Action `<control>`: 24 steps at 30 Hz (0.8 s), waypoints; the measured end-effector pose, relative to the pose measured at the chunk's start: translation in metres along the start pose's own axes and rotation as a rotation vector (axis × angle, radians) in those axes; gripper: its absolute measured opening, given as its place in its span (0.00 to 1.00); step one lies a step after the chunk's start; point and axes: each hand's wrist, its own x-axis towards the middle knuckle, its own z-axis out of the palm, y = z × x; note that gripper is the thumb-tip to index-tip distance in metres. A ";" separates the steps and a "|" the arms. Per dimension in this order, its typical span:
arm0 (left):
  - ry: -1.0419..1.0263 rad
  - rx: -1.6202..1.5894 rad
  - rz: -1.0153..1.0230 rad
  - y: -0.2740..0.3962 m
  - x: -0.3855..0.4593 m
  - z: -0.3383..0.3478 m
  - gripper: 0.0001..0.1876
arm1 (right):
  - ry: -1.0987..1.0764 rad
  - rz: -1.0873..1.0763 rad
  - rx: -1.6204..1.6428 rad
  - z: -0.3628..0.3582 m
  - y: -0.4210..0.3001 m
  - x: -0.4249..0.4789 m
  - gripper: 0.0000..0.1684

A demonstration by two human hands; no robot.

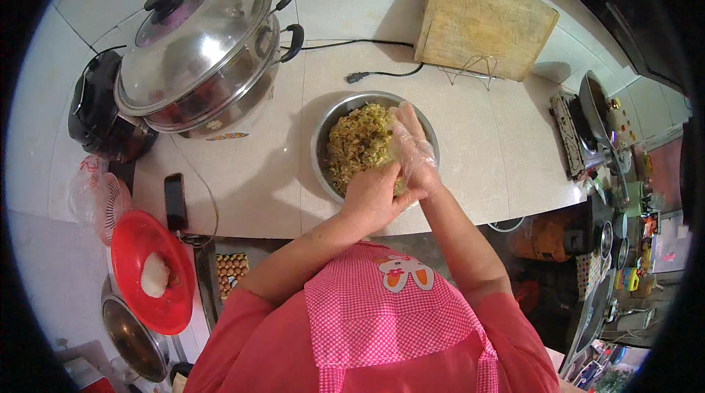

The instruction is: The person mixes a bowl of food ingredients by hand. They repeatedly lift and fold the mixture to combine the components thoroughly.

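A round steel bowl [321, 172] stands on the counter before me, holding a greenish-brown chopped filling [361, 142]. My right hand [414, 153] wears a clear plastic glove and reaches over the bowl's right side, its fingers stretched forward beside the filling. My bare left hand [374, 192] is over the bowl's near edge, its fingertips and thumb at the gloved hand's wrist, about the glove's cuff. Whether the left fingers pinch the plastic, I cannot tell. The right fingertips lie close to the filling and hold nothing visible.
A lidded steel steamer [204, 57] stands at the back left, a wooden cutting board [484, 18] leans at the back wall. A plug cord [385, 73] lies behind the bowl. Left are a phone [175, 202] and a red basin [126, 266] with dough [155, 275]; right, a gas stove [570, 134].
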 end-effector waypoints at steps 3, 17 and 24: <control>0.050 0.001 0.115 -0.001 0.000 0.010 0.16 | 0.059 0.045 -0.015 0.009 -0.009 -0.003 0.43; 0.041 0.044 0.436 -0.015 -0.013 0.042 0.09 | -0.091 0.120 0.039 -0.017 0.009 0.010 0.54; -0.023 -0.052 0.241 -0.029 -0.019 0.039 0.10 | -0.006 0.059 -0.380 -0.018 0.008 0.023 0.33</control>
